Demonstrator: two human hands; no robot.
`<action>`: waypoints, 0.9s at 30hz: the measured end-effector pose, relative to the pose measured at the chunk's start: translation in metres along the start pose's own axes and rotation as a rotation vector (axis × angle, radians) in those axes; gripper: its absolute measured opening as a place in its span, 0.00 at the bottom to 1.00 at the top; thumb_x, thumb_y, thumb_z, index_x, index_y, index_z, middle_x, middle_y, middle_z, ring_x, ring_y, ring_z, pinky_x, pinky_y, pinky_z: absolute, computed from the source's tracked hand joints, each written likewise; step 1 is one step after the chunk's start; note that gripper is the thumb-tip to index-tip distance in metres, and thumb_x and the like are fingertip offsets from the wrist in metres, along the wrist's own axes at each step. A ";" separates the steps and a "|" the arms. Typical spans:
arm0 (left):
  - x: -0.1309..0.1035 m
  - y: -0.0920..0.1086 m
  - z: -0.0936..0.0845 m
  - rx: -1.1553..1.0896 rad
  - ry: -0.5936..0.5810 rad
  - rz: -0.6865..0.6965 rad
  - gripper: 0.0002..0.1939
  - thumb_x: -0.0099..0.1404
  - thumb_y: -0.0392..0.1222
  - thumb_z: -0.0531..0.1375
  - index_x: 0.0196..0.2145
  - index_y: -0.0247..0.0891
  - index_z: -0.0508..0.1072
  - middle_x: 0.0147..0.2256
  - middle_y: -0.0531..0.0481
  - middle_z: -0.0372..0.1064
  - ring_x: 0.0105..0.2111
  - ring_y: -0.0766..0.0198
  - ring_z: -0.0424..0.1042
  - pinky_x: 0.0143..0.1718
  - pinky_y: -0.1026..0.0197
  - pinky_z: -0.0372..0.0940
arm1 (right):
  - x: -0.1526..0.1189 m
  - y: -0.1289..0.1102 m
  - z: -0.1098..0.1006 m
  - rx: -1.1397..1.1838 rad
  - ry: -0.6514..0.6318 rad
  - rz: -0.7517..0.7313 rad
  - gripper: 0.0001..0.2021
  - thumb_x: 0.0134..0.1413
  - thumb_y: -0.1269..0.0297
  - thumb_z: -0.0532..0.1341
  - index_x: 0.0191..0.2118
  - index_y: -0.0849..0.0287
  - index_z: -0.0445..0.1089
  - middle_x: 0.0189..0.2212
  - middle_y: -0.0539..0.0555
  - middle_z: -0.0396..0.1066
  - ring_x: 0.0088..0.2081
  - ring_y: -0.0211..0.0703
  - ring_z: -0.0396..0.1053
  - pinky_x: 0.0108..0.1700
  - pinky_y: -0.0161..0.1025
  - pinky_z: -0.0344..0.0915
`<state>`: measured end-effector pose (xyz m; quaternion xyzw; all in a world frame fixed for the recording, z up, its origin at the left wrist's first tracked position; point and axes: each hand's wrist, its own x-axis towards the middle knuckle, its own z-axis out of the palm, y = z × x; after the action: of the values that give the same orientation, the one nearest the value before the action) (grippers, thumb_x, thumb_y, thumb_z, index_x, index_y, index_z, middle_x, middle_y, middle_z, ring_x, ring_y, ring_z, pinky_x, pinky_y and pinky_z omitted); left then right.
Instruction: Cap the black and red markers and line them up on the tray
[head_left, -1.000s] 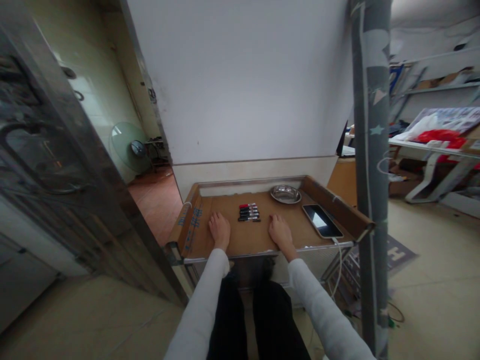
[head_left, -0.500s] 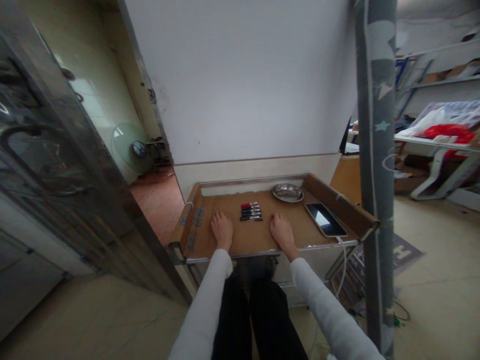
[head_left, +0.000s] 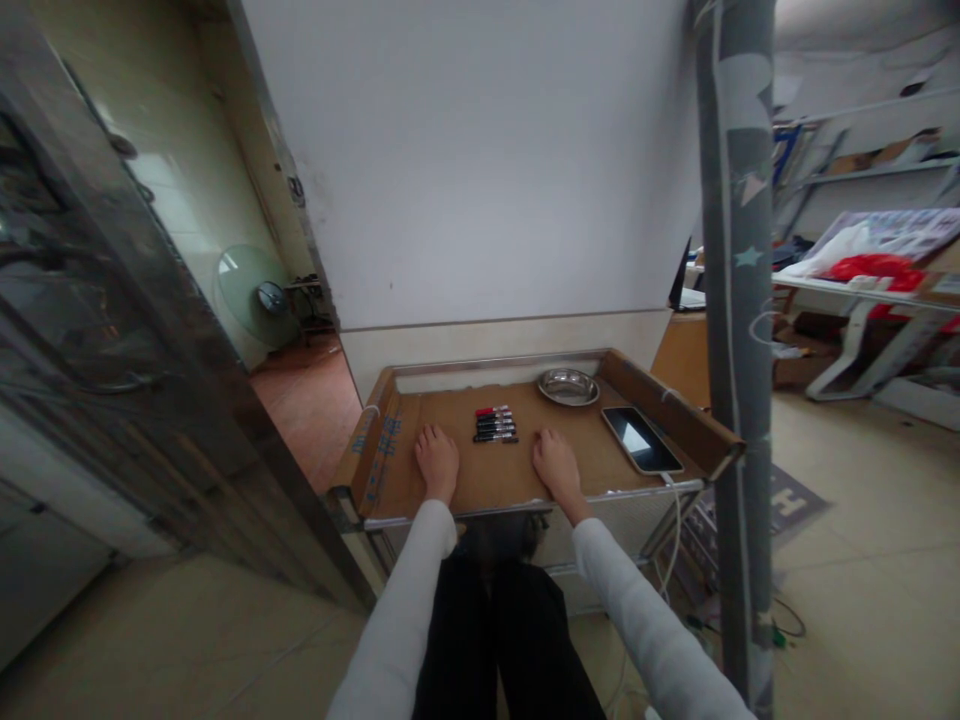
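Several markers lie side by side in a small stack of rows on the cardboard-covered table; a red marker is at the far end and a black marker at the near end. My left hand rests palm down on the cardboard to the left of them, its fingers laid flat and holding nothing. To their right my right hand lies on the cardboard, fingers extended, also with nothing in it. Behind it sits a round metal dish. A phone lies farther right.
A white cable runs from the phone down over the front edge. Raised cardboard sides border the table. A wrapped grey pole stands at the right, a metal door at the left, and a white wall behind.
The whole view has shifted slightly, so everything appears a little farther left. My hands and the objects on the table hold the same places.
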<state>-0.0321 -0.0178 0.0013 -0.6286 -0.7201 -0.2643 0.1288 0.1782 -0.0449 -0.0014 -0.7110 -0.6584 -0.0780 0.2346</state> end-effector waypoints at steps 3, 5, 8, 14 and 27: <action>0.000 0.000 -0.001 -0.011 0.000 -0.001 0.17 0.64 0.33 0.46 0.46 0.27 0.67 0.48 0.31 0.65 0.47 0.49 0.65 0.47 0.48 0.60 | 0.000 0.000 -0.001 0.000 -0.002 -0.007 0.13 0.58 0.72 0.48 0.44 0.65 0.66 0.39 0.61 0.69 0.43 0.45 0.65 0.45 0.38 0.55; 0.000 0.000 -0.002 -0.028 -0.007 0.005 0.16 0.63 0.33 0.46 0.46 0.28 0.67 0.47 0.31 0.65 0.47 0.49 0.65 0.46 0.48 0.60 | 0.000 0.000 -0.001 -0.006 -0.005 -0.009 0.13 0.58 0.72 0.48 0.43 0.65 0.66 0.39 0.61 0.69 0.43 0.45 0.65 0.45 0.38 0.55; 0.002 0.001 -0.005 -0.069 -0.030 0.001 0.15 0.63 0.33 0.47 0.45 0.27 0.67 0.43 0.32 0.67 0.45 0.49 0.66 0.46 0.48 0.61 | 0.000 0.000 -0.001 -0.017 -0.012 -0.008 0.12 0.58 0.71 0.48 0.42 0.65 0.66 0.39 0.61 0.69 0.42 0.46 0.65 0.44 0.38 0.56; 0.005 0.011 -0.014 -0.402 -0.066 0.314 0.12 0.64 0.33 0.49 0.43 0.36 0.67 0.42 0.43 0.66 0.43 0.58 0.67 0.46 0.55 0.61 | 0.001 -0.005 -0.009 0.038 -0.014 -0.121 0.13 0.58 0.71 0.47 0.46 0.64 0.64 0.42 0.61 0.67 0.42 0.45 0.65 0.45 0.38 0.56; 0.009 0.018 -0.007 -0.498 -0.277 0.548 0.04 0.61 0.39 0.57 0.34 0.39 0.70 0.34 0.50 0.65 0.36 0.62 0.66 0.42 0.59 0.61 | 0.007 -0.008 -0.009 0.083 -0.073 -0.314 0.10 0.57 0.68 0.52 0.43 0.57 0.67 0.44 0.57 0.64 0.45 0.46 0.60 0.47 0.40 0.54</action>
<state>-0.0171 -0.0128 0.0154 -0.8392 -0.4499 -0.2994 -0.0603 0.1727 -0.0423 0.0113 -0.5915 -0.7720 -0.0604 0.2247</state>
